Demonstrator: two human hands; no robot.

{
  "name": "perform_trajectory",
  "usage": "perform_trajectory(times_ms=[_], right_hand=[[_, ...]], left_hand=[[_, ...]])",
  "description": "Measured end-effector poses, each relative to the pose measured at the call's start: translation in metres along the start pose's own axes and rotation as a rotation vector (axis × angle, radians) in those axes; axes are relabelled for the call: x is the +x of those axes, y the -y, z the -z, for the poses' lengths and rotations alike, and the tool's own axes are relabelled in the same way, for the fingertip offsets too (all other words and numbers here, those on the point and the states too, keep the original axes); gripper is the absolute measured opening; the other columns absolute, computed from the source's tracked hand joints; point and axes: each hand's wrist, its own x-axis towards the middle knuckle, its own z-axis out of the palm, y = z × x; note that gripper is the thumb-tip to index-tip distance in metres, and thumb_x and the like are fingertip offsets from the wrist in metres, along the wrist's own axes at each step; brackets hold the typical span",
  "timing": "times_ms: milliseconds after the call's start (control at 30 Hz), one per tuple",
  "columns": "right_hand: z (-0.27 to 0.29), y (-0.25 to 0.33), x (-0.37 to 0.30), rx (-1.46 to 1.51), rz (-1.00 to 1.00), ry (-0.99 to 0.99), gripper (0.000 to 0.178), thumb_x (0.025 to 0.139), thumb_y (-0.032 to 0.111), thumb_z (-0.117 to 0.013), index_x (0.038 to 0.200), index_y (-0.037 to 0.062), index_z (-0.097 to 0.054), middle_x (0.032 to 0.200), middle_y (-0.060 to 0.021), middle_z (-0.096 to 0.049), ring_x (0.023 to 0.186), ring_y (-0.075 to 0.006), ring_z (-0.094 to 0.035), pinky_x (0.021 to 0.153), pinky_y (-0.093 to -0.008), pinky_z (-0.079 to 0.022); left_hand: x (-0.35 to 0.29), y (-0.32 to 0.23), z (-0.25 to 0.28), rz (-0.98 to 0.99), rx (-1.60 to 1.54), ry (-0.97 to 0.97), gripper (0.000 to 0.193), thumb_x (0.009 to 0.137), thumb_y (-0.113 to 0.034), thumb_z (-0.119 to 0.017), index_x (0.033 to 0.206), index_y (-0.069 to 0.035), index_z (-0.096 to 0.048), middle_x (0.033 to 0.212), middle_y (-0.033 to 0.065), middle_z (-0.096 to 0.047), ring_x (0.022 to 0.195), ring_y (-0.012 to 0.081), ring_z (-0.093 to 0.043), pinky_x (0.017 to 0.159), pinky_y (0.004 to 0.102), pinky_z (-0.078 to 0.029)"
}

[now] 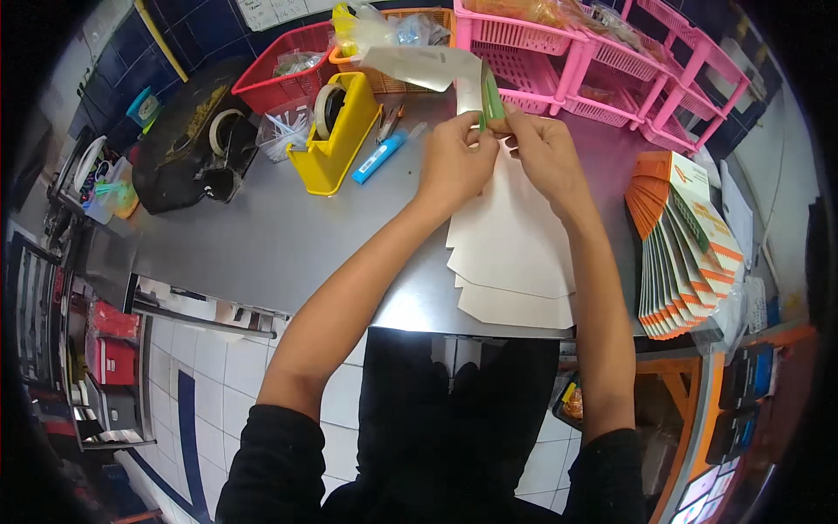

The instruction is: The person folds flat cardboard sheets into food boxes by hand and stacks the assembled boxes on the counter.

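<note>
My left hand (456, 159) and my right hand (543, 150) meet above the steel table (262, 236), both pinching a flat white carton blank with a green edge (478, 87). The blank stands up from my fingertips and its upper flap bends away to the left. Under my hands lies a fanned pile of white flat carton blanks (511, 253), reaching to the table's near edge.
A fanned stack of orange-and-white flat cartons (685, 249) lies at the right. A yellow tape dispenser (339, 131), a blue marker (377, 159) and a black tape dispenser (188, 140) are at the left. Red (284, 70), orange and pink baskets (602, 70) line the far edge.
</note>
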Motion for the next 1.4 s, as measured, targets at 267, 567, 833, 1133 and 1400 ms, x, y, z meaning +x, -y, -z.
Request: perform_trajectory(times_ms=[267,567,833,1133,1400], right_hand=[[0.0,0.017,-0.009,-0.555,0.443,-0.542,0.031,0.094,0.032,-0.066,0.102,0.0027,-0.073,0.094,-0.0168,-0.073,0.084,-0.0323,-0.072,0.076,-0.0387,-0.055],[-0.009,0.019,-0.016,-0.674,0.674,-0.26,0.027,0.09,0.008,-0.063,0.116,0.0082,-0.071,0.103,-0.0092,-0.069,0.092,-0.0295,-0.068,0.073,-0.0413,-0.056],[-0.011,0.018,-0.013,-0.326,0.498,-0.356,0.021,0.091,0.008,-0.068,0.11,0.0034,-0.075,0.097,-0.0098,-0.071,0.084,-0.0221,-0.07,0.072,-0.0344,-0.057],[-0.007,0.014,-0.008,0.166,0.269,-0.325,0.024,0.085,0.01,-0.076,0.107,-0.0009,-0.074,0.084,-0.0096,-0.076,0.079,-0.0106,-0.07,0.076,-0.0278,-0.058],[-0.006,0.012,-0.007,0.134,0.251,-0.3,0.025,0.085,0.009,-0.075,0.108,-0.001,-0.072,0.082,-0.0081,-0.076,0.076,-0.0095,-0.069,0.076,-0.0266,-0.058]], left_hand=[[-0.012,0.003,-0.013,-0.272,0.116,0.012,0.025,0.089,-0.011,-0.058,0.103,0.005,-0.072,0.074,0.0135,-0.072,0.055,0.0161,-0.062,0.055,0.0375,-0.049],[-0.003,-0.025,0.021,0.113,-0.39,-0.092,0.037,0.097,-0.037,-0.064,0.089,0.0,-0.066,0.066,0.0028,-0.06,0.052,0.0137,-0.06,0.051,0.0283,-0.049],[0.0,-0.017,0.009,0.062,-0.246,-0.172,0.019,0.097,-0.015,-0.065,0.102,0.003,-0.07,0.076,0.0067,-0.069,0.057,0.0118,-0.066,0.051,0.0257,-0.052],[0.001,-0.004,0.003,-0.204,-0.147,-0.111,0.018,0.1,-0.008,-0.059,0.103,0.007,-0.068,0.088,0.0092,-0.072,0.06,0.0141,-0.069,0.055,0.0267,-0.057],[0.002,-0.002,0.004,-0.277,0.017,-0.092,0.014,0.097,-0.004,-0.058,0.1,0.005,-0.069,0.075,0.0101,-0.071,0.058,0.0147,-0.069,0.053,0.0281,-0.055]])
